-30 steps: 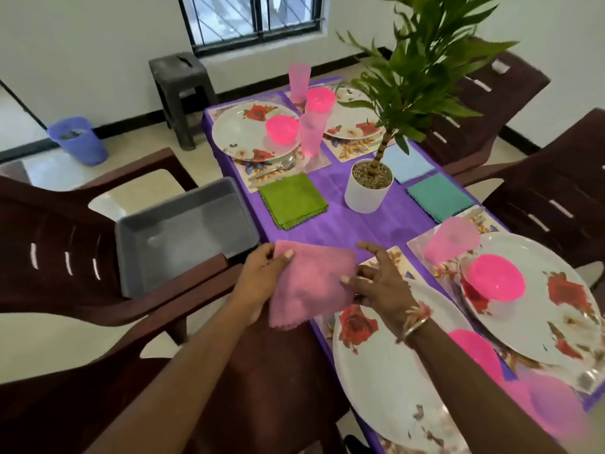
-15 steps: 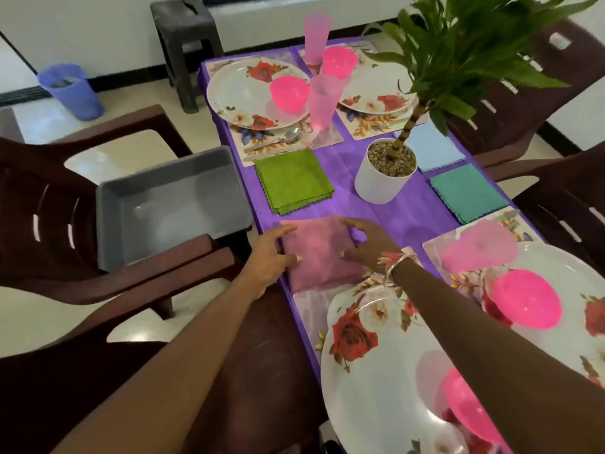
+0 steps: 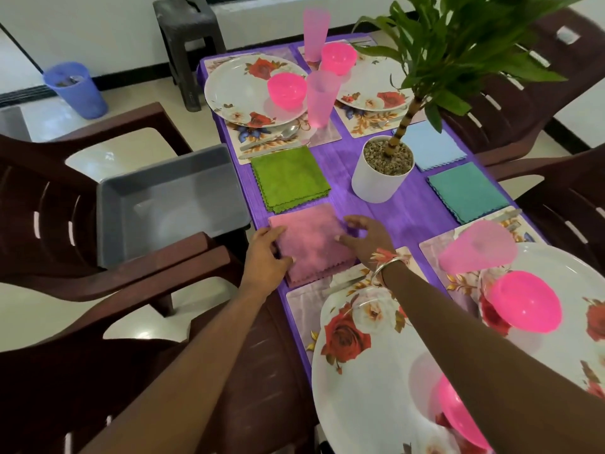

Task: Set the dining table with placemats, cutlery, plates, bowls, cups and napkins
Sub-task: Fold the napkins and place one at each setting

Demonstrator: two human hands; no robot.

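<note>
A folded pink napkin [image 3: 311, 244] lies flat on the purple table [image 3: 340, 162], just beyond the near floral placemat [image 3: 304, 309]. My left hand [image 3: 266, 257] rests on the napkin's left edge, thumb on top. Over its right edge my right hand [image 3: 368, 240] has its fingers spread and holds nothing. Green [image 3: 289, 178], teal [image 3: 468, 191] and light blue [image 3: 432, 147] napkins lie further along. Floral plates [image 3: 370, 371], pink bowls [image 3: 523, 306] and pink cups [image 3: 474, 247] stand on the placemats. A spoon [image 3: 288, 134] lies by the far left plate [image 3: 242, 90].
A white pot with a tall plant [image 3: 379, 181] stands mid-table. A grey tub [image 3: 170, 201] sits on the brown chair [image 3: 49, 208] to the left, against the table edge. More brown chairs line the right side. A dark stool [image 3: 190, 34] and a blue bin [image 3: 77, 90] stand beyond.
The pink napkin came down from my hands onto the table beyond the near placemat. My right hand has let go and spread its fingers; my left hand stays at the left edge.
</note>
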